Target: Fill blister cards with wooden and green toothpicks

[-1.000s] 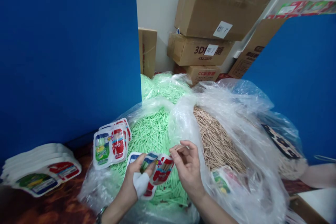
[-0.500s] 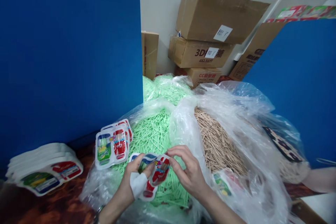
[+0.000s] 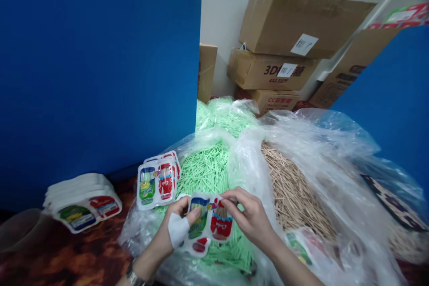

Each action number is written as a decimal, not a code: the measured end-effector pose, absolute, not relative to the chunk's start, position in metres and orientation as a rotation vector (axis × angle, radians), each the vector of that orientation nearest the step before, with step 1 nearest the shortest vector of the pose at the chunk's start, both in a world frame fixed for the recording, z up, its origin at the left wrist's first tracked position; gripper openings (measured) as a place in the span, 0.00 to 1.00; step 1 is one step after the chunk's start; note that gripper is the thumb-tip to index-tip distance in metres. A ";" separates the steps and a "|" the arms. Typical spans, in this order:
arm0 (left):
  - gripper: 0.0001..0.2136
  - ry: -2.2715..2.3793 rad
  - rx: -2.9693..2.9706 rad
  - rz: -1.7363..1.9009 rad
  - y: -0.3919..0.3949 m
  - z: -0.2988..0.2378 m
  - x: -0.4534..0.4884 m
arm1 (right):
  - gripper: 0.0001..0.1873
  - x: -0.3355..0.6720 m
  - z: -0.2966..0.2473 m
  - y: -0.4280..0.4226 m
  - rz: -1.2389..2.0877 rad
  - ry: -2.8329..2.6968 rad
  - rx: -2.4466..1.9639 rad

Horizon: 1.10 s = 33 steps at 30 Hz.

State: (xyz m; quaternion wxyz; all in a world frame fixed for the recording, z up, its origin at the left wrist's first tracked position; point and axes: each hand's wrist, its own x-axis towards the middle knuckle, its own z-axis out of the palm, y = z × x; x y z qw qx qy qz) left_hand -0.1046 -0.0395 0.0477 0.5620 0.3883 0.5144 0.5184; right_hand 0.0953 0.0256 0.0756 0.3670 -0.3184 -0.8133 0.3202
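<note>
Left hand (image 3: 172, 231) and right hand (image 3: 253, 221) close together, fingers pinched

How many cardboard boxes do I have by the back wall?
5. Three stacked: top box, middle box, bottom box. A narrow box stands left of them beside the blue partition; a tilted box sits to their right. Others may be hidden behind the bags.

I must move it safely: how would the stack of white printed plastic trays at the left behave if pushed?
The stack of white printed plastic trays looks thin and nested, so probably light. It sits low and wide, so tipping seems unlikely; its slightly uneven layers might slide apart.
</note>
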 end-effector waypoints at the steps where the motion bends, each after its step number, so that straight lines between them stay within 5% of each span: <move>1: 0.13 1.238 0.931 1.226 -0.040 0.049 -0.106 | 0.06 0.093 0.076 0.025 0.822 -2.097 -0.796; 16: 0.10 1.328 1.166 1.255 -0.050 0.047 -0.121 | 0.08 0.065 0.066 0.022 0.846 -2.027 -0.757; 22: 0.14 1.449 1.008 1.331 -0.042 0.060 -0.182 | 0.24 0.045 0.057 0.023 1.063 -1.923 -0.915; 29: 0.25 1.981 1.270 1.176 -0.007 0.035 -0.249 | 0.14 0.065 0.025 0.027 0.634 -2.561 -1.119; 33: 0.28 2.321 1.360 1.072 -0.001 0.016 -0.259 | 0.17 0.063 0.014 0.033 0.329 -2.770 -1.431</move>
